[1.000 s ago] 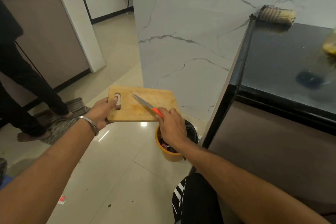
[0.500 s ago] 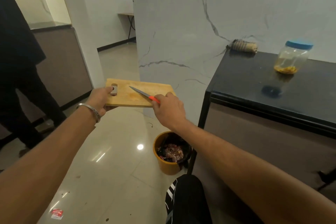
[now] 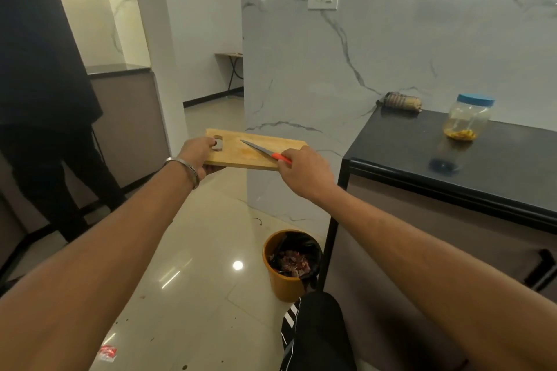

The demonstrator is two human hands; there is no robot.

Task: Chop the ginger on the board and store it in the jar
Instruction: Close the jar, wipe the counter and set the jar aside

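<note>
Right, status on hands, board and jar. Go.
Left hand grips board by its handle hole, held in the air. Right hand holds knife on board. Jar lidded on counter, yellow bits inside. Bin on floor below.

Black counter (image 3: 512,159): jar (image 3: 468,117), perhaps cloth (image 3: 401,102).

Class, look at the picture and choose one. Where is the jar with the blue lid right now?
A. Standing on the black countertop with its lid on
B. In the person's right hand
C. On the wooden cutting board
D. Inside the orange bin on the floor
A: the jar stands upright on the black countertop, blue lid on, well apart from the cutting board held in the left hand.
</note>
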